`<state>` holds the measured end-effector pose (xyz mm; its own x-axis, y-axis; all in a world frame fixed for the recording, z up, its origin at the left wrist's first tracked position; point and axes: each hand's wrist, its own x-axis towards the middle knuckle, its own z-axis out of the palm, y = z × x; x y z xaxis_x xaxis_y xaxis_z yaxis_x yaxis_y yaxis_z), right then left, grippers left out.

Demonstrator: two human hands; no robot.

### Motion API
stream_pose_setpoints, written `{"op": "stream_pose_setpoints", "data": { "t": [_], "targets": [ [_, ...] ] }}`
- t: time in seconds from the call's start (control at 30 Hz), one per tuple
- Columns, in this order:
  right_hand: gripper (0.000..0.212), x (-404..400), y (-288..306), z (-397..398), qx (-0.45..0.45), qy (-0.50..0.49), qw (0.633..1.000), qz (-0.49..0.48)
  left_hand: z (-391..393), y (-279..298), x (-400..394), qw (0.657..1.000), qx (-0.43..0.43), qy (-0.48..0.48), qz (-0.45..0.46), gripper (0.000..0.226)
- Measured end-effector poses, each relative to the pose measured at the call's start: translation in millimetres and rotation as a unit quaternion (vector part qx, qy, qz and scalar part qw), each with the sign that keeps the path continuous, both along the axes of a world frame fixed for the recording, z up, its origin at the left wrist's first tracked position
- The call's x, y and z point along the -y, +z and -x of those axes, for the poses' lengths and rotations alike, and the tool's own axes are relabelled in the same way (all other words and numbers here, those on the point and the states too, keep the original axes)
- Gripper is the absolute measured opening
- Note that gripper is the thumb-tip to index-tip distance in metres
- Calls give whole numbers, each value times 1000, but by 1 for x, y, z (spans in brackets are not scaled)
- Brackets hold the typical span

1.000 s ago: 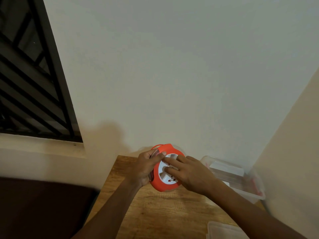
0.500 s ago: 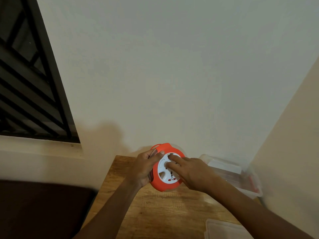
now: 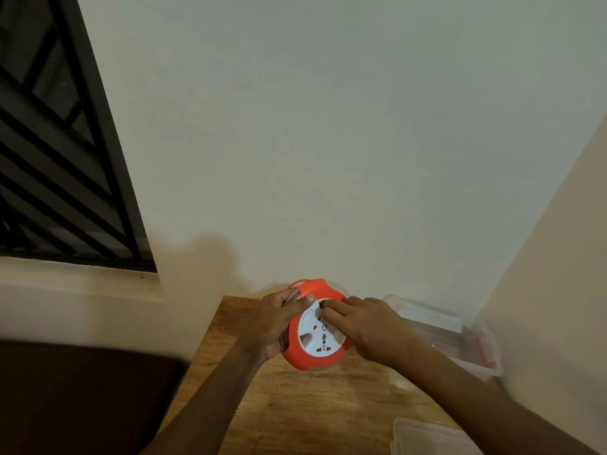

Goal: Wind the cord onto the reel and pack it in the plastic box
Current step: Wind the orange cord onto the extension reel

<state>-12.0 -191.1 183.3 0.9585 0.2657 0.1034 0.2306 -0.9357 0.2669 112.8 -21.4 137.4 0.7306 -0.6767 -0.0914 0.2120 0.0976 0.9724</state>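
An orange cord reel (image 3: 305, 359) with a white socket face (image 3: 320, 336) stands on edge above the wooden table (image 3: 295, 408). My left hand (image 3: 279, 320) grips its left rim, thumb over the top edge. My right hand (image 3: 371, 326) has its fingertips pressed into the white face near the top. A short loop of orange cord (image 3: 295, 284) shows at the reel's upper left; the rest of the cord is hidden. The clear plastic box (image 3: 460, 336) with red clips lies to the right against the wall.
A clear plastic lid (image 3: 427, 438) lies at the table's near right corner. The table stands in a wall corner. A barred window (image 3: 49, 159) is at the left, and a dark surface (image 3: 65, 399) lies beside the table's left edge.
My right fingertips have moved from the middle of the white face up toward its top, and the white face has turned. My left hand keeps its grip on the rim.
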Motion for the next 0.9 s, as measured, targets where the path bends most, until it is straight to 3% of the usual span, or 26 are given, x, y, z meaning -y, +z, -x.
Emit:
{"op": "stream_pose_setpoints", "data": {
  "t": [0.13, 0.33, 0.6, 0.73, 0.9],
  "targets": [
    [74, -4, 0, -2, 7, -3, 1000, 5, 2, 3, 0, 1000, -8, 1, 3, 33],
    [70, -10, 11, 1, 18, 5, 1000, 13, 6, 3, 1, 1000, -11, -2, 1, 50],
    [75, -16, 10, 6, 34, -1, 999, 34, 14, 4, -1, 999, -47, 5, 27, 33],
    [75, -18, 12, 8, 63, 22, 996, 59, 16, 3, 0, 997, -74, 5, 36, 36],
    [60, -12, 13, 9, 95, 32, 990, 98, 18, 7, 3, 997, -65, -3, 37, 38]
  ]
}}
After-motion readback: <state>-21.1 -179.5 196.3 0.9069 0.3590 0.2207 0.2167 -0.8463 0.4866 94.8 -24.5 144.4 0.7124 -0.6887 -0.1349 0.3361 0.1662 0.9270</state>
